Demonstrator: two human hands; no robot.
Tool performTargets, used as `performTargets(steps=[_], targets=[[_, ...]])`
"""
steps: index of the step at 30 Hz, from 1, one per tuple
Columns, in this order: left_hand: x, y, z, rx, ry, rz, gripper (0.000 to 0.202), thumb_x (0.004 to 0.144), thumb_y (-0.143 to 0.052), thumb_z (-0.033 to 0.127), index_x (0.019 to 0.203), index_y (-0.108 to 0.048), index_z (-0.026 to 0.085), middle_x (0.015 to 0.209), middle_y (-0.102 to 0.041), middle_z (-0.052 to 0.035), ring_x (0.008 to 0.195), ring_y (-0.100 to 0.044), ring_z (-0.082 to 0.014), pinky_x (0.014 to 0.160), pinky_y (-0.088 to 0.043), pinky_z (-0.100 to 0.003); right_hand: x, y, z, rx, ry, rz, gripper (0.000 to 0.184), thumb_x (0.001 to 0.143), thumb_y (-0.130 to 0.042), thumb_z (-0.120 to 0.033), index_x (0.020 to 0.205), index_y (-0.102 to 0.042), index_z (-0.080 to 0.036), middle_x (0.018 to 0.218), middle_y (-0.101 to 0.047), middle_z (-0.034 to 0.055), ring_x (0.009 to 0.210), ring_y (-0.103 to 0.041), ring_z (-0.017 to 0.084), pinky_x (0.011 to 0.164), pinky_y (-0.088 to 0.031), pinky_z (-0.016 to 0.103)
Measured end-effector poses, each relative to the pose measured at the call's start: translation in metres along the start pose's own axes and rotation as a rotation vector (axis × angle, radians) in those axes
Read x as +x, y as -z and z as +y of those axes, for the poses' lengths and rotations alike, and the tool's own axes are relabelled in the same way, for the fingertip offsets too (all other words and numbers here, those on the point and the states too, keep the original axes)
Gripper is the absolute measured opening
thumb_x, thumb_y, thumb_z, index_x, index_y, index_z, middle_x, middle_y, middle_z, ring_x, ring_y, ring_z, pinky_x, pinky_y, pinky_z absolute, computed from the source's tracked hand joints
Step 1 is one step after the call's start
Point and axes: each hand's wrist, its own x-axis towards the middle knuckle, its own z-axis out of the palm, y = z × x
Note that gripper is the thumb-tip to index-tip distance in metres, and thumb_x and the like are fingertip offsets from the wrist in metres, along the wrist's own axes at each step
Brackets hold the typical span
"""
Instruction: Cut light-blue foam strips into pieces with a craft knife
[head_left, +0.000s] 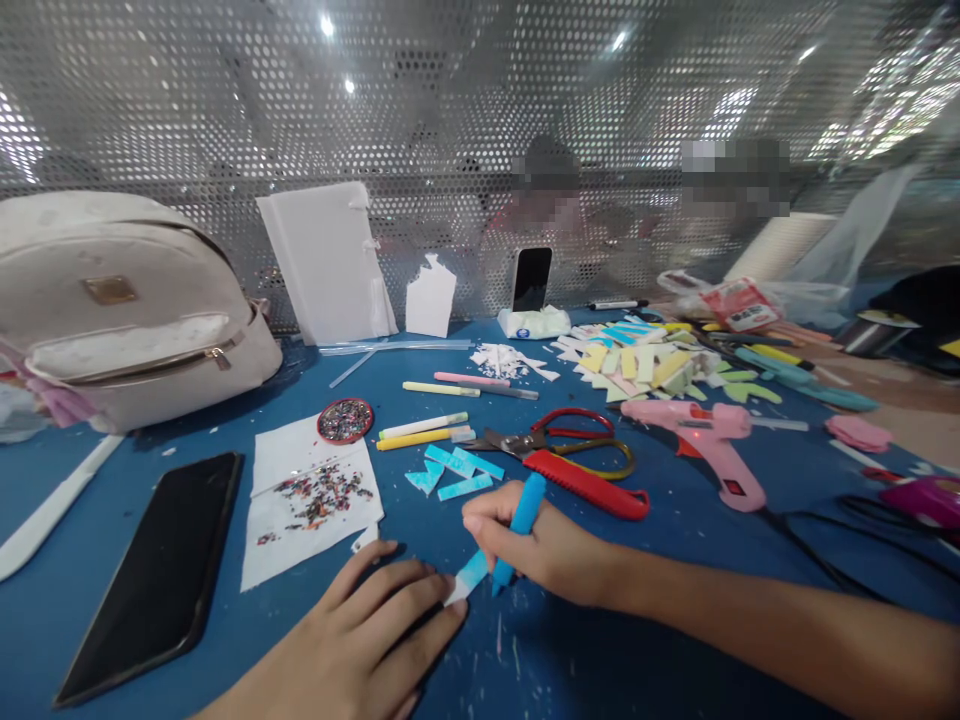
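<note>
My right hand [551,550] is wrapped round a thick blue marker [528,508], its tip pointing down beside a small paper strip [471,576]. The strip is part blue, part white. My left hand [382,615] lies flat with fingers stretched out, fingertips on the strip's white end, pressing it to the table. Just beyond my right hand are several blue-coloured paper pieces [465,485]. Past them lie scissors [514,441] with red and yellowish handles and a red-handled cutter [589,484].
A pink glue gun [701,430] with a black cord lies to the right. Cut paper pieces [637,365] are heaped behind. At left are a black phone [154,580], glitter-strewn white paper [262,540] and a pale backpack [127,330]. A perforated metal screen [435,120] stands behind the blue table.
</note>
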Motion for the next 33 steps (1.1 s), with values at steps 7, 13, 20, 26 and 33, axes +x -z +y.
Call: performTargets(steps=[7, 13, 20, 26, 33], targets=[[0.0003, -0.0002, 0.0000, 0.019, -0.004, -0.003, 0.037, 0.104, -0.040, 0.027, 0.137, -0.057, 0.023, 0.131, -0.061, 0.0003, 0.123, -0.050, -0.0180, 0.124, -0.012, -0.040, 0.0007, 0.0003, 0.0015, -0.019, -0.011, 0.015, 0.038, 0.095, -0.044, -0.033, 0.060, -0.039, -0.020, 0.057, -0.039, -0.0040, 0.056, -0.040, 0.012, 0.055, -0.031, 0.027], [0.0034, 0.0024, 0.0009, -0.002, 0.001, 0.026, 0.037, 0.107, -0.035, 0.026, 0.133, -0.061, 0.022, 0.128, -0.063, 0.0014, 0.122, -0.050, -0.0164, 0.124, -0.006, -0.037, 0.0009, 0.0002, 0.0033, -0.014, 0.002, 0.037, 0.038, 0.096, -0.044, -0.034, 0.061, -0.040, -0.019, 0.059, -0.040, -0.0039, 0.058, -0.040, 0.012, 0.056, -0.032, 0.026], [0.0040, 0.0029, -0.0002, -0.011, -0.002, 0.011, 0.037, 0.106, -0.036, 0.028, 0.134, -0.060, 0.022, 0.129, -0.062, 0.0008, 0.122, -0.050, -0.0171, 0.124, -0.006, -0.038, -0.0004, -0.0003, 0.0014, -0.016, -0.016, 0.046, 0.039, 0.097, -0.042, -0.034, 0.061, -0.040, -0.019, 0.059, -0.038, -0.0041, 0.057, -0.038, 0.012, 0.056, -0.031, 0.027], [0.0076, 0.0079, -0.0004, 0.008, -0.006, -0.021, 0.035, 0.105, -0.040, 0.026, 0.134, -0.060, 0.022, 0.128, -0.063, 0.0008, 0.120, -0.052, -0.0165, 0.124, -0.010, -0.037, 0.0001, 0.0007, 0.0011, -0.027, 0.001, 0.060, 0.039, 0.097, -0.042, -0.036, 0.062, -0.041, -0.020, 0.061, -0.040, -0.0033, 0.059, -0.039, 0.013, 0.058, -0.032, 0.027], [0.0041, 0.0026, -0.0001, 0.010, 0.000, 0.023, 0.035, 0.105, -0.039, 0.027, 0.133, -0.060, 0.022, 0.127, -0.063, 0.0005, 0.121, -0.052, -0.0169, 0.125, -0.010, -0.039, -0.0024, 0.0015, 0.0009, 0.035, 0.020, 0.127, 0.040, 0.098, -0.043, -0.039, 0.064, -0.044, -0.019, 0.064, -0.043, -0.0021, 0.062, -0.042, 0.014, 0.059, -0.034, 0.028]])
